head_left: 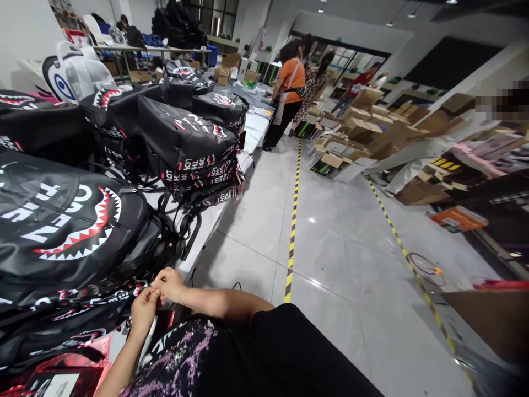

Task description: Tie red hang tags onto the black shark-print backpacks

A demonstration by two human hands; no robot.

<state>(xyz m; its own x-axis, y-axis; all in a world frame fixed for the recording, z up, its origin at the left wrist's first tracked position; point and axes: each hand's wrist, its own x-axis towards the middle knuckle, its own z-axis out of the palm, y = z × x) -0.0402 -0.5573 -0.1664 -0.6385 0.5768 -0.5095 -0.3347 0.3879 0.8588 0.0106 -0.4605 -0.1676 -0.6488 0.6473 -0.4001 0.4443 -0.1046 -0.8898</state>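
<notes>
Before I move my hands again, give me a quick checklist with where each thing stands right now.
1. Both hands in view: ok, left hand and right hand both show.
2. Hands close together: ok, the fingertips meet beside the near backpack stack.
3. Item between the fingers identified: cannot tell, too small and partly hidden by the fingers.
4. Straps tucked away: not ok, a black strap lies loose by the table edge.
5. Red shiny packet fully in view: not ok, the picture edge cuts it off.
6. Person in the orange top away from the hands: ok, standing farther along the aisle.
</notes>
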